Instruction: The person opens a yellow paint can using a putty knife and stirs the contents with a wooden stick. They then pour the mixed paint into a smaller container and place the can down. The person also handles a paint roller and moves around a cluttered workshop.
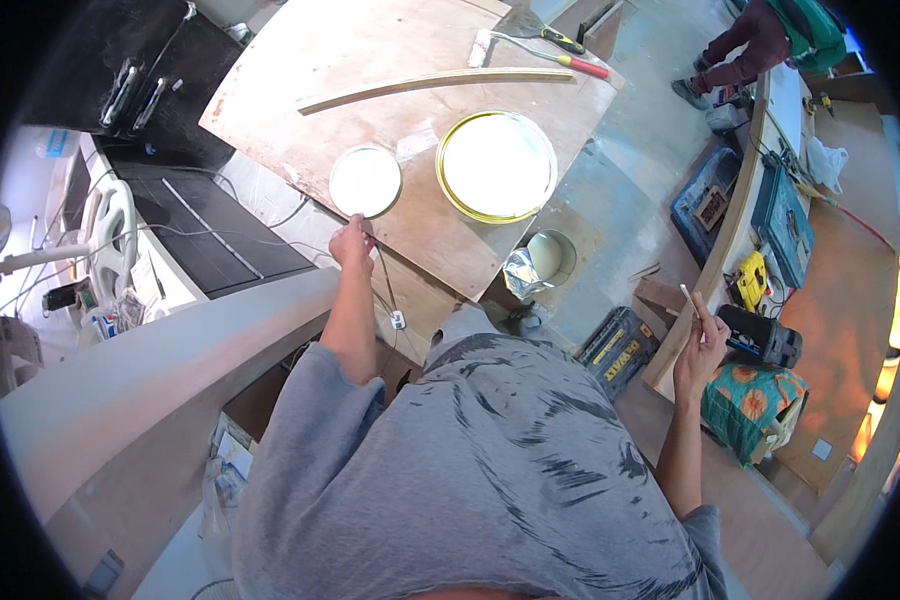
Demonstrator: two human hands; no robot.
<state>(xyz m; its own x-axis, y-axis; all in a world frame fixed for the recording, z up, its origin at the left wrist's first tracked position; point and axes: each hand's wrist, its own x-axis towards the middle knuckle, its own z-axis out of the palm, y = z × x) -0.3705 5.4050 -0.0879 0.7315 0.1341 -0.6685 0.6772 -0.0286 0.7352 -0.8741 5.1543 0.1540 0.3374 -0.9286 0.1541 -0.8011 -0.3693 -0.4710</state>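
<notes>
My left hand (353,243) is closed, its fingertips at the near rim of a small round white tub (365,182) on the wooden board. A larger round tub (497,166) with a yellow rim, white inside, stands to the right of it. Out to the right, my right hand (703,350) pinches a thin white cigarette (685,292) between its fingers, away from the board. It looks unlit, though that is hard to tell.
The wooden board (270,100) carries a long wood strip (435,87), a paint roller (540,52) and a wide scraper (530,27). Below its edge stands a metal bucket (550,256). A black tool case (618,350) lies near my right side. Another person (760,40) stands far right.
</notes>
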